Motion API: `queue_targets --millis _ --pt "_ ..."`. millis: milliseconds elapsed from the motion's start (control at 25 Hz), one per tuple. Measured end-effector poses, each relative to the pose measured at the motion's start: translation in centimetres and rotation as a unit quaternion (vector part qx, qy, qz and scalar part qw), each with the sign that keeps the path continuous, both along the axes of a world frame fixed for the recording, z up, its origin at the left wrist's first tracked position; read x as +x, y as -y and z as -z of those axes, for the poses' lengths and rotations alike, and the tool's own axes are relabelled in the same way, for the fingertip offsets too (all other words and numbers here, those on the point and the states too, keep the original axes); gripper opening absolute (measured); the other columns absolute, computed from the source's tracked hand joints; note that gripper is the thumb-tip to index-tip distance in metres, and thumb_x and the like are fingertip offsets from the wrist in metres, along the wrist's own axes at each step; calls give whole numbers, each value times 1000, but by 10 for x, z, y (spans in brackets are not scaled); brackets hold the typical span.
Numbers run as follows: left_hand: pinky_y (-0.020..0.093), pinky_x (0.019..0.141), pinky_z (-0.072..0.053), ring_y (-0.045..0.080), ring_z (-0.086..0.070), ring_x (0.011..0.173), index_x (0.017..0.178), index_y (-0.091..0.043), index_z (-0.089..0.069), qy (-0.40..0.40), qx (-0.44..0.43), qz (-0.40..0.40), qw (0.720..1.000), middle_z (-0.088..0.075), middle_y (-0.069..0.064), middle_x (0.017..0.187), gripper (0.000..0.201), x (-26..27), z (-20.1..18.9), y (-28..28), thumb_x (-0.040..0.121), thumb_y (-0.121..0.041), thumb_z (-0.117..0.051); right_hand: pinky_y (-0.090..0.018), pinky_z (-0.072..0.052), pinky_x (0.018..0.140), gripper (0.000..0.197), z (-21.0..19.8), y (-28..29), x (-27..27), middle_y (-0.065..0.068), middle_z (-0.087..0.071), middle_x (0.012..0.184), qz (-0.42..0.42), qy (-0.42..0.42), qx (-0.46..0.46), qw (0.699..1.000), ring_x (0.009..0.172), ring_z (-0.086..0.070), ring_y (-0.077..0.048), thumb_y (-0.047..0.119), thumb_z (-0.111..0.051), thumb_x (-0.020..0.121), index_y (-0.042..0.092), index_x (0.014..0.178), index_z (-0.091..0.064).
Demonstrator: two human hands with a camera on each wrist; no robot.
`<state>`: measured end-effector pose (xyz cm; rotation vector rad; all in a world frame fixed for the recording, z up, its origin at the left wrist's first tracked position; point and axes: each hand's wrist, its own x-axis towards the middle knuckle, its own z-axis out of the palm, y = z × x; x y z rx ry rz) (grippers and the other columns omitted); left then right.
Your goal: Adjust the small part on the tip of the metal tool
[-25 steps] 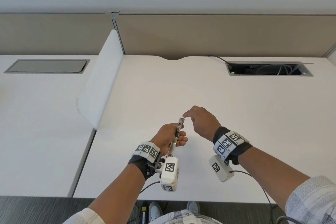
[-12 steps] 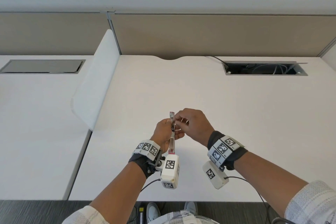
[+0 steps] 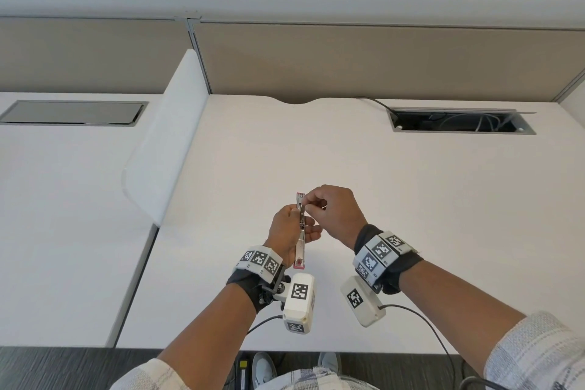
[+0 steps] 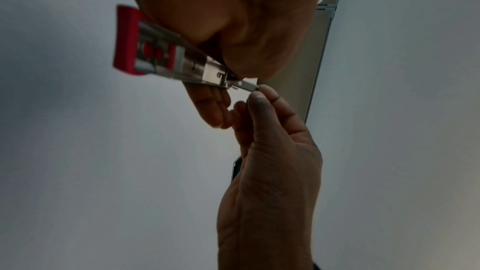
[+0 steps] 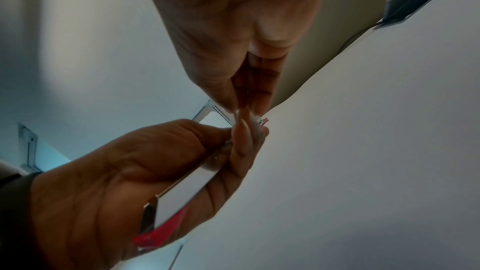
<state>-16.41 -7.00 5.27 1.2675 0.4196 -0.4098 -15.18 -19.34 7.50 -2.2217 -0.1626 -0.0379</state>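
1. above the near middle of the white bench (image 3: 411, 199), towards 6 o'clock in the head view, the left hand (image 3: 286, 228) is curled round a slim metal stapler (image 3: 300, 231) with red ends, holding it clear of the surface, its long axis running from 6 to 12 o'clock
2. the right hand (image 3: 332, 212), at 3 o'clock of the stapler, pinches a small metal tab (image 4: 248, 86) at its far end between thumb and fingertips (image 4: 262, 98)
3. by the look of it the work is early: the stapler is lifted and steadied, the tab gripped; i cannot tell whether it has slid out at all
4. an open cable hatch (image 3: 456, 122) lies at 1 o'clock, a white divider (image 3: 164, 142) at 10 o'clock
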Motion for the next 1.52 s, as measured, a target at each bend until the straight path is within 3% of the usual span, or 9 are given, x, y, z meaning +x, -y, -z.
queue_targets --millis 80,240,480,640,800,1040,1320,1520 --pt "26 46 -47 15 -54 47 106 -2 -55 5 19 -6 1000 -55 12 73 31 0 1 1 99 -8 -26 -11 -48 72 12 0 -2 0 10 -70 77 1 -1 10 1000 68 -63 8 3 -68 78 12 79 -75" --pt "22 41 -30 11 -37 44 104 -10 -56 26 26 -1 999 -46 4 64 32 -2 0 7 96 -7 -25 -24 -54 74 6 2 -2 2 7 -71 70 11 -10 1 1000 68 -66 -8 8 -72 78 13 78 -75" --pt "20 39 -30 10 -37 43 101 -10 -56 25 27 13 999 -47 4 63 33 -4 -1 6 101 -8 -24 -27 -52 79 12 5 1 -4 1 -73 86 -1 -21 -16 1000 82 -68 -15 7 -68 82 12 88 -78" --pt "23 41 -31 11 -39 43 95 -6 -56 29 39 27 998 -46 5 61 32 -2 1 0 101 -8 -24 -34 -47 72 23 5 -6 -9 -4 -63 86 -68 -22 -153 986 85 -64 -27 15 -52 93 13 93 -75" --pt "21 41 -33 10 -39 44 94 -5 -57 32 47 42 997 -47 4 64 35 -2 2 -2 104 -14 -25 -33 -43 73 33 5 -12 -9 -9 -59 94 -92 -62 -258 960 91 -60 -29 17 -40 98 18 116 -67" --pt "19 41 -32 9 -39 45 93 -14 -60 28 41 41 998 -52 5 68 34 -1 -1 -11 103 -14 -27 -26 -49 84 39 9 5 -7 -3 -72 97 -51 -110 -4 993 85 -63 -16 7 -48 95 20 126 -66" --pt "20 41 -35 9 -42 43 114 -12 -57 30 46 30 998 -56 5 71 31 6 -7 -13 103 -17 -28 -24 -54 71 34 9 12 -2 -2 -74 93 8 -91 36 995 82 -69 -22 10 -49 95 18 125 -64" --pt "20 42 -36 11 -42 46 118 -14 -58 44 49 40 997 -57 6 71 32 7 -12 -8 104 -18 -29 -22 -50 77 32 -4 11 2 1 -70 94 1 -8 22 1000 75 -65 -20 8 -58 92 20 120 -67"
